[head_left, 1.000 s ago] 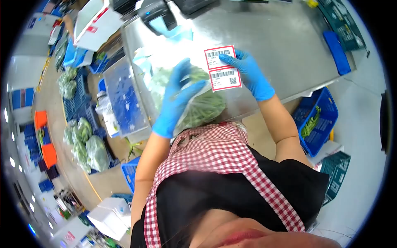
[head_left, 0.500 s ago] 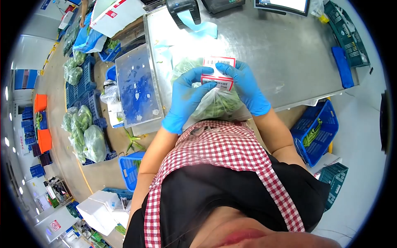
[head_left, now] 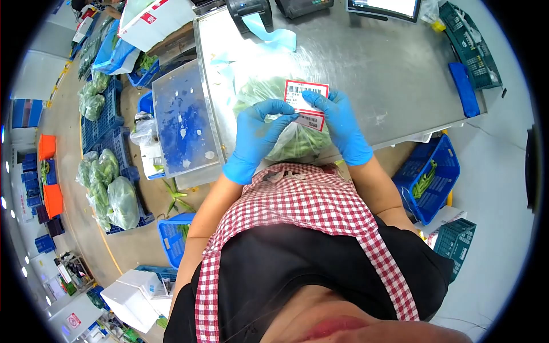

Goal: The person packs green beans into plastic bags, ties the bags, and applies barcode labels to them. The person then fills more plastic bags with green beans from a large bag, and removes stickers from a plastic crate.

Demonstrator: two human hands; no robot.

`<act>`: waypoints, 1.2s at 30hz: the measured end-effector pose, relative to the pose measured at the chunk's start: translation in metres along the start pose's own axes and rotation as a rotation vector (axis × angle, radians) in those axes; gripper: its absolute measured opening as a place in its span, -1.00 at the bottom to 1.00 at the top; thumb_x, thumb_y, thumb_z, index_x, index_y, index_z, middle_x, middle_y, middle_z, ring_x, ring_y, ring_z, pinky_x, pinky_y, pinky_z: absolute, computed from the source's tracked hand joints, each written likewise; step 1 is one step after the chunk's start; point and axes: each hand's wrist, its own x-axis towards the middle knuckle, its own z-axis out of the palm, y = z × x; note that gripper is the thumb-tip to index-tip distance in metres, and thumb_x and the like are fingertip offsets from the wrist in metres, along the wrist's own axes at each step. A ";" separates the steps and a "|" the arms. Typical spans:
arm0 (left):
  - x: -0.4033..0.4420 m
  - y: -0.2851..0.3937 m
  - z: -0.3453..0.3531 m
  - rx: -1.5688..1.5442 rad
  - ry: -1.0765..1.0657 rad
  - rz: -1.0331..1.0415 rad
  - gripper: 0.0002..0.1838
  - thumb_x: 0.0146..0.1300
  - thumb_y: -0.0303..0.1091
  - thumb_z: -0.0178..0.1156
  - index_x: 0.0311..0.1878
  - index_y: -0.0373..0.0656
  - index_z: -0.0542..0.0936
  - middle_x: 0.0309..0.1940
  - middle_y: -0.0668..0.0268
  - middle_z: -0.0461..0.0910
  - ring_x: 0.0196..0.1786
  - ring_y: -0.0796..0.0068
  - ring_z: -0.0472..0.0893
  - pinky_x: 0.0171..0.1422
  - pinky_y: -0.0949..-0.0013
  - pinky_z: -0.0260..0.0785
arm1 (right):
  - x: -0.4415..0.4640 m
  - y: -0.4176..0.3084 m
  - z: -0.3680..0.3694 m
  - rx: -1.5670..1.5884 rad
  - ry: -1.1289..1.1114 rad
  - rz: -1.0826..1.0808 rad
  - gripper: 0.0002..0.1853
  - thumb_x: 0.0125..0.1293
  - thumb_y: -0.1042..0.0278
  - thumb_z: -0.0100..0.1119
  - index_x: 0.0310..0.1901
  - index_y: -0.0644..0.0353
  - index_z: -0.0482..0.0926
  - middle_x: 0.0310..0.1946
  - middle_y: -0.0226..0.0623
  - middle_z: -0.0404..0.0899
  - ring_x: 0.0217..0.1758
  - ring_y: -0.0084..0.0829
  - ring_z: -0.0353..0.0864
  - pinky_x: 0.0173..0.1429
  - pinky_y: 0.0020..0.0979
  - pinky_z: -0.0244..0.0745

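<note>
A white label [head_left: 295,98] with a red border and barcodes is held up in front of me. My right hand [head_left: 343,128], in a blue glove, pinches it along its right side with the thumb on its face. My left hand [head_left: 254,134], gloved too, has its thumb and forefinger closed together at the label's left edge, though the exact grip is partly hidden. Beneath both hands, a clear plastic bag [head_left: 297,143] of green vegetables rests on the steel table [head_left: 394,74], close against my checked apron [head_left: 286,197].
At the table's back stand a black label printer [head_left: 250,12] with pale blue backing strip [head_left: 274,39] and a monitor [head_left: 389,8]. A blue-topped platform [head_left: 186,123] adjoins on the left. Blue crates [head_left: 432,177] flank me, and bagged greens [head_left: 123,200] sit left.
The label has turned to a steeper tilt, and more of its upper part shows. Both hands stay over the bag. The whole view has shifted slightly.
</note>
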 end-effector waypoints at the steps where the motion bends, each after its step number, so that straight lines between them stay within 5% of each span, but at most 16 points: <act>1: 0.000 -0.002 0.002 0.141 0.070 0.129 -0.88 -0.05 -0.54 0.28 -0.39 -0.23 0.58 -0.36 0.32 0.57 -0.24 0.51 0.53 -0.09 0.48 0.36 | 0.001 0.002 -0.001 0.016 0.036 -0.012 -0.70 0.14 0.31 0.19 -0.18 0.37 0.53 -0.33 -0.24 0.59 -0.34 -0.56 0.56 -0.26 -0.56 0.48; 3: -0.003 -0.006 0.005 0.431 0.218 0.378 -0.87 -0.11 -0.56 0.29 -0.42 -0.19 0.58 -0.37 0.32 0.56 -0.23 0.46 0.52 -0.10 0.46 0.35 | 0.006 0.013 -0.001 0.048 0.101 -0.031 -0.70 0.14 0.31 0.19 -0.17 0.36 0.53 -0.34 -0.28 0.58 -0.35 -0.57 0.55 -0.24 -0.56 0.47; 6: -0.006 -0.007 -0.002 0.651 0.164 0.652 -0.85 -0.16 -0.50 0.31 -0.45 -0.10 0.58 -0.36 0.35 0.54 -0.20 0.40 0.51 -0.12 0.36 0.33 | 0.013 0.021 0.000 0.098 0.257 -0.038 -0.72 0.18 0.28 0.13 -0.14 0.29 0.51 -0.26 -0.24 0.57 -0.22 -0.48 0.55 -0.16 -0.48 0.43; 9: -0.027 0.000 -0.008 0.514 0.237 0.671 -0.85 -0.15 -0.54 0.28 -0.45 -0.11 0.56 -0.37 0.31 0.53 -0.20 0.42 0.51 -0.14 0.39 0.33 | 0.032 0.031 -0.023 0.431 0.329 -0.159 -0.67 0.18 0.27 0.11 -0.06 0.24 0.46 -0.20 -0.26 0.55 -0.19 -0.47 0.53 -0.19 -0.46 0.41; 12: -0.039 -0.006 -0.041 -0.138 0.718 0.074 -0.94 0.05 -0.54 0.17 -0.38 -0.16 0.55 -0.45 0.39 0.53 -0.31 0.58 0.49 -0.18 0.51 0.32 | 0.059 0.045 -0.100 0.306 0.462 -0.206 -0.62 0.16 0.18 0.12 0.00 0.12 0.43 -0.16 -0.39 0.53 -0.17 -0.49 0.51 -0.26 -0.44 0.39; 15: -0.044 -0.095 -0.096 -0.585 0.758 -0.197 -0.95 0.10 -0.46 0.15 -0.34 -0.13 0.54 -0.48 0.45 0.51 -0.48 0.69 0.41 -0.32 0.59 0.28 | 0.059 0.063 -0.165 0.190 0.557 -0.167 -0.65 0.20 0.13 0.08 -0.05 0.12 0.48 -0.23 -0.37 0.54 -0.24 -0.51 0.51 -0.26 -0.49 0.39; 17: -0.051 -0.160 -0.096 -0.705 0.661 -0.525 -0.96 0.10 -0.41 0.17 -0.35 -0.09 0.54 -0.48 0.45 0.51 -0.50 0.70 0.38 -0.41 0.60 0.23 | 0.055 0.076 -0.196 0.153 0.636 -0.097 -0.64 0.20 0.17 0.09 -0.04 0.19 0.47 -0.23 -0.35 0.54 -0.30 -0.52 0.52 -0.30 -0.53 0.36; 19: -0.051 -0.192 -0.076 -0.762 0.546 -0.567 -0.84 0.07 -0.34 0.20 -0.26 -0.11 0.53 -0.51 0.44 0.49 -0.52 0.68 0.38 -0.47 0.57 0.23 | 0.052 0.089 -0.219 0.105 0.765 0.001 -0.63 0.17 0.16 0.08 -0.03 0.14 0.46 -0.19 -0.39 0.54 -0.23 -0.49 0.51 -0.23 -0.48 0.37; 21: -0.041 -0.266 -0.057 -0.385 0.604 -0.571 -0.72 0.04 -0.33 0.22 -0.15 -0.15 0.50 -0.52 0.40 0.49 -0.54 0.64 0.40 -0.50 0.58 0.23 | 0.062 0.135 -0.282 -0.157 0.726 -0.118 -0.64 0.17 0.18 0.08 -0.10 0.29 0.49 -0.23 -0.29 0.55 -0.22 -0.43 0.53 -0.14 -0.44 0.39; 25: -0.044 -0.175 -0.030 -0.152 0.843 -0.497 -0.70 0.13 -0.32 0.09 -0.08 -0.24 0.51 -0.21 0.25 0.51 -0.15 0.47 0.48 -0.02 0.46 0.30 | 0.063 0.170 -0.339 -0.323 0.735 -0.070 -0.66 0.11 0.30 0.17 -0.16 0.39 0.49 -0.25 -0.22 0.54 -0.21 -0.42 0.54 -0.15 -0.36 0.45; 27: -0.044 -0.192 -0.029 -0.024 0.780 -0.282 -0.63 0.16 -0.32 0.07 0.04 -0.23 0.43 -0.21 0.21 0.53 -0.14 0.40 0.50 0.00 0.43 0.32 | 0.057 0.176 -0.347 -0.331 0.750 -0.063 -0.68 0.10 0.32 0.17 -0.18 0.39 0.49 -0.27 -0.22 0.54 -0.23 -0.41 0.54 -0.17 -0.38 0.45; 31: -0.034 -0.229 -0.018 0.456 0.714 -0.023 -0.54 0.29 -0.21 -0.09 0.21 -0.20 0.27 0.16 0.04 0.29 0.21 0.27 0.28 0.28 0.33 0.08 | 0.054 0.144 -0.338 -1.025 0.862 0.227 -0.66 0.10 0.30 0.17 -0.15 0.36 0.48 -0.10 -0.12 0.45 -0.06 -0.38 0.47 -0.07 -0.34 0.41; 33: -0.034 -0.206 -0.012 0.151 0.635 -0.096 -0.52 0.31 -0.18 -0.14 0.24 -0.19 0.23 0.23 0.04 0.19 0.29 0.24 0.18 0.34 0.30 -0.03 | 0.059 0.131 -0.330 -1.436 1.000 0.269 -0.58 0.08 0.29 0.19 -0.05 0.35 0.44 0.01 -0.07 0.38 0.05 -0.34 0.42 0.02 -0.30 0.37; 34: -0.033 -0.193 -0.011 -0.003 0.596 -0.120 -0.52 0.32 -0.17 -0.16 0.25 -0.18 0.21 0.26 0.04 0.14 0.32 0.22 0.12 0.37 0.28 -0.09 | 0.060 0.122 -0.322 -1.420 0.928 0.022 -0.51 0.07 0.26 0.21 0.01 0.33 0.40 0.05 -0.04 0.34 0.09 -0.29 0.38 0.06 -0.27 0.33; 35: -0.034 -0.211 -0.016 0.330 0.471 0.002 -0.50 0.34 -0.15 -0.20 0.29 -0.15 0.15 0.31 0.06 0.05 0.37 0.19 0.03 0.42 0.26 -0.22 | 0.066 0.116 -0.309 -1.385 0.833 -0.230 -0.45 0.05 0.24 0.22 0.07 0.30 0.36 0.09 -0.02 0.30 0.12 -0.24 0.35 0.10 -0.24 0.30; 36: -0.033 -0.221 -0.013 0.311 0.463 -0.005 -0.50 0.35 -0.14 -0.23 0.30 -0.14 0.13 0.33 0.05 0.00 0.39 0.16 -0.02 0.44 0.25 -0.32 | 0.076 0.112 -0.282 -1.325 0.715 -0.472 -0.38 0.03 0.22 0.24 0.13 0.28 0.31 0.13 0.01 0.27 0.16 -0.18 0.31 0.14 -0.21 0.27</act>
